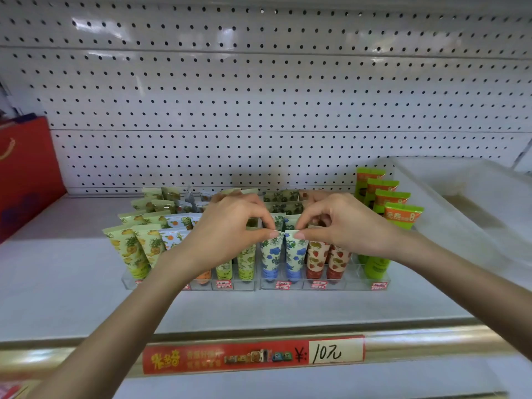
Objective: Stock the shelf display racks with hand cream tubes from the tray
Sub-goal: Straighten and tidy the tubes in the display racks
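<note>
Left grip [230, 223] pinches left blue tube [272, 254] at crimp; right grip [342, 223] pinches right blue tube [295, 254]. Caps seem seated; I should press straight down, crimps level.

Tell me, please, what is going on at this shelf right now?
A person is stocking hand cream tubes. The left hand pinches the top of the left blue-flowered tube, the right hand that of the right blue-flowered tube; both stand cap-down at the front of the clear rack. Pineapple tubes and strawberry tubes already stand alongside. The white tray sits to the right.
</note>
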`<state>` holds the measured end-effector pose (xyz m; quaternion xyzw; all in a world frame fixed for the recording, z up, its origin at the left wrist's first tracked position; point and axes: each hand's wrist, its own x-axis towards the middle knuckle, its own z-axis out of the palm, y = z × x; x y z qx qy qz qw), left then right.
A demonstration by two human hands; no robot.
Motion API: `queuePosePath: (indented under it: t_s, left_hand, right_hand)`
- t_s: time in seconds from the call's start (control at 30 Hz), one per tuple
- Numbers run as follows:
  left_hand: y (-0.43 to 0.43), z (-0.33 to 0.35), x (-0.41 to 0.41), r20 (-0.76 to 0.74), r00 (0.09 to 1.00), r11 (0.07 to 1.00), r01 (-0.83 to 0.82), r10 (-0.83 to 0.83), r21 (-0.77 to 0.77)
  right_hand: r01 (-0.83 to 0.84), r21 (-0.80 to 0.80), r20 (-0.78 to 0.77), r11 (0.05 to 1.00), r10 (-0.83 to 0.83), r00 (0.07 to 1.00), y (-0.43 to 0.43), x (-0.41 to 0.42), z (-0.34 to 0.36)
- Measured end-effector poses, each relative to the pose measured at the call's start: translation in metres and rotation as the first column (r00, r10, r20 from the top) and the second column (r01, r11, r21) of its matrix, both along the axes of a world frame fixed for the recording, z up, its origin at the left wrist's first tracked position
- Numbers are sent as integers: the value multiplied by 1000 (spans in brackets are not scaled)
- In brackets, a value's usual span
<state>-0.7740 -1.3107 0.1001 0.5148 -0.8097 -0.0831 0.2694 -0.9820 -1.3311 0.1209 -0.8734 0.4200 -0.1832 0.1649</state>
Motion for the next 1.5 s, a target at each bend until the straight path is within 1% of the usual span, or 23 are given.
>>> queuePosePath:
  t_s: [0.17,0.43,0.5,0.6,0.63,0.7,0.8,0.9,1.0,1.07,1.2,1.5]
  left_hand:
    - [1,0,-2,-2,1000,1000,-15,15,-4]
    - [0,-1,-4,-10,1000,1000,-21,21,-10]
    - [0,-1,-4,-15,1000,1000,-20,20,-4]
    - [-1,1,-6,-37,999,1000,-18,18,-2]
    - [-1,3,-7,-36,999,1000,-19,18,-11]
    - [0,6,-12,-32,999,999,-17,16,-38]
    - [0,9,-25,-32,999,998,10,-12,-63]
    - [-1,9,-40,1,1000,997,25,-25,-76]
    - [-2,8,-51,65,998,994,-7,14,-107]
    - [-3,6,-55,83,996,994,-24,32,-103]
    - [-2,2,-59,48,998,995,-41,46,-88]
    - [-3,-1,-70,-13,997,990,-74,73,-121]
  right_hand:
    - [-19,21,26,1000,19,999,-1,0,-2]
    - [-13,10,39,1000,12,999,-2,1,-4]
    - [-4,10,70,1000,3,998,-1,-3,1]
    - [27,-37,131,999,-22,991,-3,-12,12]
    - [36,-69,129,997,-27,991,-4,-17,16]
    - [74,-124,73,989,-65,995,-4,-28,25]
    - [112,-188,-91,976,-131,987,2,-42,33]
    - [101,-269,-284,958,-179,942,11,-45,32]
    - [85,-305,-396,949,-207,894,16,-44,28]
    - [86,-315,-433,945,-224,873,17,-45,28]
    - [76,-344,-485,936,-246,839,17,-47,25]
    - [51,-370,-448,928,-226,865,11,-48,20]
